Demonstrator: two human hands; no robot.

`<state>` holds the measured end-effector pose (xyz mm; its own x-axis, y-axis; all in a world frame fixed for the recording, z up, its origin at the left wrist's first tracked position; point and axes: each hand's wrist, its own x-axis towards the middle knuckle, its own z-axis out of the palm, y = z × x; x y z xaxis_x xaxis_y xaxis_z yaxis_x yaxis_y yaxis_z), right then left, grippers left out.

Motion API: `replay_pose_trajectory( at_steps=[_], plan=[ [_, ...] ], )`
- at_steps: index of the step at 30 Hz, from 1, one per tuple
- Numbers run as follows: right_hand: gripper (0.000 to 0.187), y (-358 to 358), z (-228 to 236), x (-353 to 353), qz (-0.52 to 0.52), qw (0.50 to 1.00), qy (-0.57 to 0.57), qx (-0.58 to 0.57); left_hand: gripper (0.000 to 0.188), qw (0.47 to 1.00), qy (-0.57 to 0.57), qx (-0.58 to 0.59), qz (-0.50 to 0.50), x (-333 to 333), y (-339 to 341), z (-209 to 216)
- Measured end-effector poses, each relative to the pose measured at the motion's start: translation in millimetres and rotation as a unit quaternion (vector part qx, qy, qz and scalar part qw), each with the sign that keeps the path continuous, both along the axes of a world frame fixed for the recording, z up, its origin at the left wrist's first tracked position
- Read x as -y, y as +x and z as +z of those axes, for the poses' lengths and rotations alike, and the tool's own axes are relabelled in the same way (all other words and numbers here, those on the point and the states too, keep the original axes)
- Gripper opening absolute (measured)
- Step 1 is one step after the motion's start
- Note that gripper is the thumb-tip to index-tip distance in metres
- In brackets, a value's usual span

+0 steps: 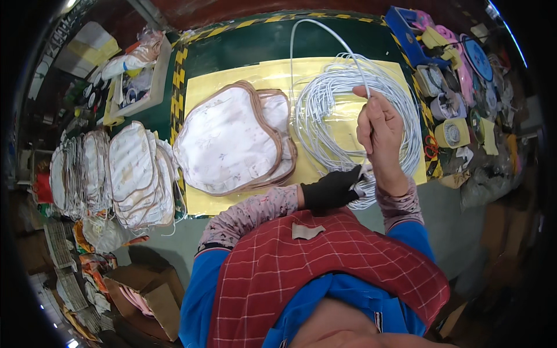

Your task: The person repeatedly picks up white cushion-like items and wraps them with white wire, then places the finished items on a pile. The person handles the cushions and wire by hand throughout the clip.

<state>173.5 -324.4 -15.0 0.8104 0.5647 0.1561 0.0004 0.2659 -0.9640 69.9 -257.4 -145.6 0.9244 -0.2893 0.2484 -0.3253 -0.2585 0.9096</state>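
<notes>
My right hand (384,124), bare, is closed in a pinch on a white cord (326,28). From the fingertips the cord arches up and leftward over the far side of the table, then drops beside the fabric pieces. Lower down, close to my body, my left hand (332,190) in a black glove is closed around something whitish that I cannot make out. Beneath both hands lies a large coil of white cords (310,107). Left of the coil sits a stack of white floral fabric pieces (226,139) with brown edging, rounded in shape.
Yellow sheeting (243,72) covers part of the green table (249,43), bordered by yellow-black tape. More edged pieces (133,168) hang at the left near a white bin (145,98). At right are a blue tray (403,35), orange-handled scissors (430,147) and small containers. A cardboard box (165,296) stands lower left.
</notes>
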Motion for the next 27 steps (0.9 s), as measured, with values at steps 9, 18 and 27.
replay_pose_trajectory(
  at_steps=[9, 18, 27],
  plan=[
    [0.041, 124, -104, 32, 0.038, 0.846, 0.241, -0.475, 0.026, 0.914, 0.387, -0.065, 0.101, -156, -82, -48],
    [0.039, 68, -61, 30, -0.165, 0.972, -0.115, -0.121, 0.036, 0.938, 0.089, -0.334, -0.013, -198, -49, -85],
    [0.050, 6, -51, 32, -0.147, 0.979, -0.066, 0.127, 0.026, 0.768, 0.502, -0.106, 0.382, -390, 52, -172]
  ],
)
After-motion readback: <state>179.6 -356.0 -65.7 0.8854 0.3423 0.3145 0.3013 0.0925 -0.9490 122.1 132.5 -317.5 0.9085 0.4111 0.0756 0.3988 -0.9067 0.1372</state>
